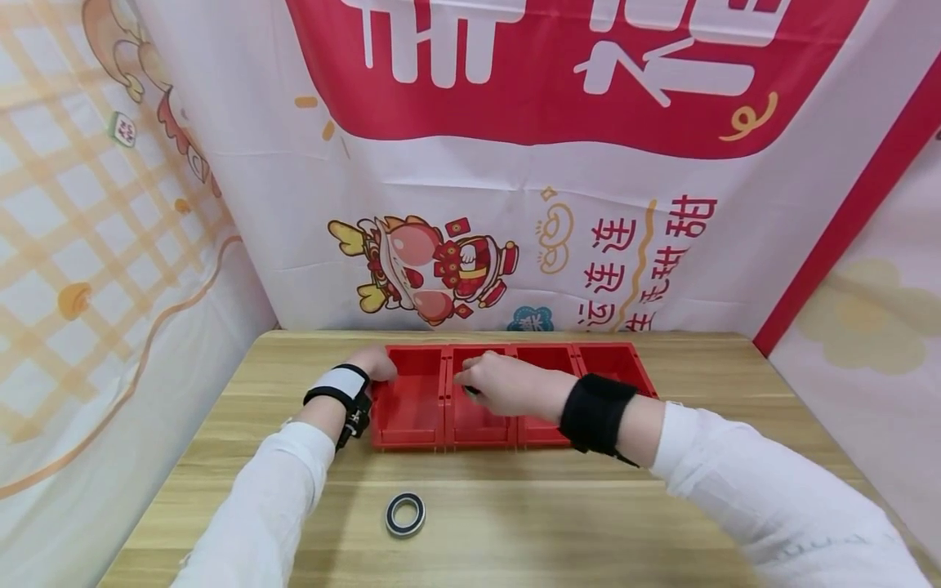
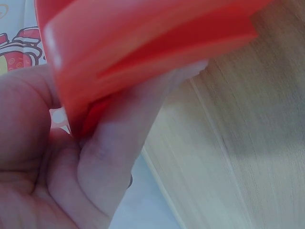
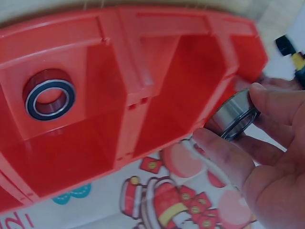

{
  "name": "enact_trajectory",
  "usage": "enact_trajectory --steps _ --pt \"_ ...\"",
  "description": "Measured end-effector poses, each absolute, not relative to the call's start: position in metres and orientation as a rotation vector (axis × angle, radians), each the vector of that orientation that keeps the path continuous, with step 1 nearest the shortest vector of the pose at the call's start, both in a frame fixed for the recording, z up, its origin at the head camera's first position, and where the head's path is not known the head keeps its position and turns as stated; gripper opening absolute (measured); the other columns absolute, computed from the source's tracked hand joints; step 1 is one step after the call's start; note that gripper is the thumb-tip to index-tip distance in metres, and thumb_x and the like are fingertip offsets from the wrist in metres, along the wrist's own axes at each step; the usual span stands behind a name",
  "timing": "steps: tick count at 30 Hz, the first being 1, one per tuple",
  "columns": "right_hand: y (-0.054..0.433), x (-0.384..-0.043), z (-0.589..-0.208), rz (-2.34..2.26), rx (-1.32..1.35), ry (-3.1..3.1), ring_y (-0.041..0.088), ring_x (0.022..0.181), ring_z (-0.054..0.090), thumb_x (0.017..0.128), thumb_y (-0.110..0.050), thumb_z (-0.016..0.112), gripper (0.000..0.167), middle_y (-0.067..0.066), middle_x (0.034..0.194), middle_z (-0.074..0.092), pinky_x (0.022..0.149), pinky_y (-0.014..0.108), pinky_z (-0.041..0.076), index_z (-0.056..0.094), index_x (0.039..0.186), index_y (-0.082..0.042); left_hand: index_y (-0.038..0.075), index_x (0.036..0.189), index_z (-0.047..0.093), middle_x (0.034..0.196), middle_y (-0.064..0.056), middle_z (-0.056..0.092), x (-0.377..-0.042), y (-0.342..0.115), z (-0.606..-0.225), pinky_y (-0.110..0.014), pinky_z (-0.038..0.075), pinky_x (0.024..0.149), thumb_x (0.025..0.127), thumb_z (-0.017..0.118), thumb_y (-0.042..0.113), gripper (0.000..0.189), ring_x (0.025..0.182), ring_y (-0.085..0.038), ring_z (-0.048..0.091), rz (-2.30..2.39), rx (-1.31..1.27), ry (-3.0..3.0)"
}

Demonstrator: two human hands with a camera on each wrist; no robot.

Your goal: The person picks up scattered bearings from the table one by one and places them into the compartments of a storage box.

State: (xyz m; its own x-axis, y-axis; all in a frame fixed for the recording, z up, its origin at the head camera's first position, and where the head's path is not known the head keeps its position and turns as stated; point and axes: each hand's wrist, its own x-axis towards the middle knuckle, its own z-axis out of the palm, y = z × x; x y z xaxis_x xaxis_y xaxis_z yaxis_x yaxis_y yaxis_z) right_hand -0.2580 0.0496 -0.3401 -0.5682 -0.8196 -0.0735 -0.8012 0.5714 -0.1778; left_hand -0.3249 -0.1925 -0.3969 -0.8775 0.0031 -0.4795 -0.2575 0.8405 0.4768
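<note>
At the left end of a row of red plastic bins (image 1: 408,441), my left hand (image 1: 373,362) grips the outer wall. In the left wrist view, thumb and fingers lie on opposite sides of that red wall. My right hand (image 1: 507,384) is over the second bin from the left, pinching a ball bearing (image 3: 233,117) between thumb and fingers. The head view shows only a dark bit of it. Another bearing (image 3: 31,102) with a black seal lies in the third bin, hidden in the head view by my right hand. A third bearing (image 1: 405,497) lies flat on the table in front of the bins.
The bins stand toward the back of a wooden table (image 1: 559,523). Behind them hangs a white and red printed cloth (image 1: 294,204), with more printed cloth at the left and right sides. A black strap (image 1: 599,415) encircles my right wrist.
</note>
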Motion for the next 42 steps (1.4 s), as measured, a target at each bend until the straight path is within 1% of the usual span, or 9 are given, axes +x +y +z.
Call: enact_trajectory --steps 4,7,10,13,17,23,28,38,42 --pt "0.043 -0.275 -0.353 -0.17 -1.309 2.698 0.01 0.065 0.051 0.086 -0.012 0.063 0.027 -0.001 0.077 0.057 0.062 0.015 0.045 0.064 0.112 -0.01 -0.006 0.098 0.054 0.085 -0.015 0.053 -0.328 -0.193 -0.397 -0.028 0.05 0.051 0.083 0.052 0.003 0.017 0.062 -0.021 0.054 0.745 -0.205 2.544" --pt "0.037 -0.285 -0.364 -0.186 -1.231 2.715 0.013 0.063 0.051 0.086 -0.009 0.062 0.023 0.002 0.07 0.056 0.059 0.019 0.046 0.065 0.109 -0.008 -0.005 0.096 0.053 0.084 -0.014 0.053 -0.328 -0.193 -0.396 -0.028 0.05 0.051 0.083 0.052 0.003 0.016 0.062 -0.021 0.054 0.732 -0.195 2.552" --pt "0.032 -0.29 -0.378 -0.224 -1.103 2.728 0.013 0.064 0.054 0.086 -0.008 0.062 0.025 0.004 0.075 0.061 0.063 0.021 0.049 0.064 0.111 -0.007 -0.005 0.089 0.053 0.078 -0.012 0.052 -0.327 -0.193 -0.396 -0.027 0.049 0.047 0.082 0.052 0.003 0.011 0.055 -0.018 0.052 0.713 -0.156 2.564" --pt "0.025 -0.291 -0.394 -0.249 -0.995 2.744 0.012 0.065 0.056 0.085 -0.007 0.062 0.021 0.004 0.079 0.063 0.068 0.023 0.051 0.066 0.106 -0.005 -0.004 0.086 0.052 0.073 -0.011 0.05 -0.325 -0.193 -0.396 -0.026 0.046 0.044 0.082 0.052 0.003 0.008 0.05 -0.016 0.048 0.725 -0.139 2.561" --pt "0.018 -0.29 -0.412 -0.276 -0.918 2.783 0.013 0.063 0.055 0.083 -0.006 0.065 0.012 0.002 0.071 0.059 0.067 0.024 0.051 0.065 0.095 -0.006 -0.005 0.087 0.053 0.068 -0.01 0.049 -0.321 -0.194 -0.395 -0.025 0.044 0.042 0.083 0.051 0.004 0.01 0.047 -0.016 0.045 0.732 -0.147 2.559" --pt "0.018 -0.292 -0.432 -0.258 -0.91 2.84 0.012 0.061 0.054 0.079 -0.006 0.069 0.009 0.0 0.068 0.059 0.067 0.025 0.051 0.065 0.087 -0.008 -0.007 0.093 0.051 0.071 -0.012 0.05 -0.32 -0.194 -0.393 -0.025 0.045 0.044 0.083 0.051 0.004 0.015 0.049 -0.016 0.046 0.745 -0.162 2.547" --pt "0.018 -0.295 -0.437 -0.283 -0.882 2.844 0.012 0.061 0.054 0.078 -0.006 0.07 0.01 0.001 0.069 0.059 0.067 0.026 0.051 0.064 0.087 -0.008 -0.007 0.094 0.051 0.075 -0.013 0.05 -0.319 -0.194 -0.392 -0.025 0.045 0.045 0.084 0.051 0.004 0.016 0.05 -0.017 0.047 0.745 -0.162 2.542" --pt "0.016 -0.296 -0.445 -0.241 -0.886 2.88 0.012 0.059 0.054 0.081 -0.009 0.068 0.003 0.001 0.066 0.058 0.064 0.026 0.051 0.067 0.084 -0.008 -0.007 0.094 0.052 0.08 -0.014 0.051 -0.319 -0.193 -0.39 -0.026 0.047 0.046 0.082 0.05 0.002 0.015 0.054 -0.018 0.05 0.754 -0.172 2.548" --pt "0.02 -0.296 -0.437 -0.24 -0.887 2.863 0.012 0.063 0.056 0.083 -0.008 0.065 0.005 0.0 0.068 0.059 0.068 0.026 0.052 0.066 0.088 -0.007 -0.007 0.094 0.053 0.082 -0.015 0.052 -0.321 -0.192 -0.392 -0.026 0.047 0.047 0.082 0.05 0.002 0.015 0.056 -0.019 0.051 0.753 -0.17 2.547"
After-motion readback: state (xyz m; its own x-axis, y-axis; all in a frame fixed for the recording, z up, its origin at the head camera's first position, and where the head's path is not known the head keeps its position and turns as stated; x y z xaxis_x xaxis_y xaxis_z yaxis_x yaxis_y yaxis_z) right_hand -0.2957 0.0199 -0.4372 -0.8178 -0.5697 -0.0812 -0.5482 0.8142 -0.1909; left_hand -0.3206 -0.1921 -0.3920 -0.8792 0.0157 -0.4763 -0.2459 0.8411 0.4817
